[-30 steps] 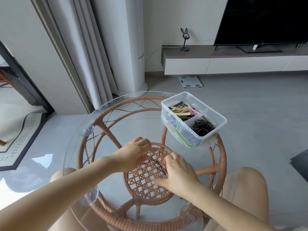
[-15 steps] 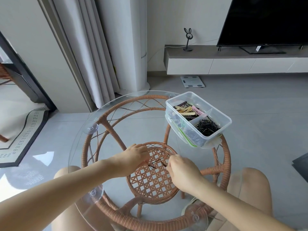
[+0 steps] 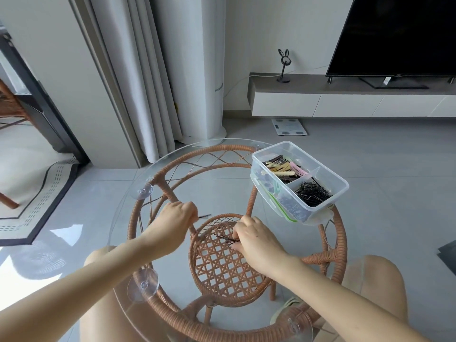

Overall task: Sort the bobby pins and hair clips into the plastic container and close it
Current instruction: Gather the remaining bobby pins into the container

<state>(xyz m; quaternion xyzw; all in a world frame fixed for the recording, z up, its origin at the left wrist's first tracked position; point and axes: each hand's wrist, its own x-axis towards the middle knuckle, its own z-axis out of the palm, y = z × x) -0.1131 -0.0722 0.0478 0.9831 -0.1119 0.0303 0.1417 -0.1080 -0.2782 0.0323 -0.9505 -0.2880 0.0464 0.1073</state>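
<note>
We pinch the loose bobby pins on the glass desk with the fingers of our right hand, while our left hand is clenched around one pin, probably to carry all together to the open plastic container at far right.

Left hand, right hand on pins

A home living room: television on a low cabinet, curtains, rug.
</note>
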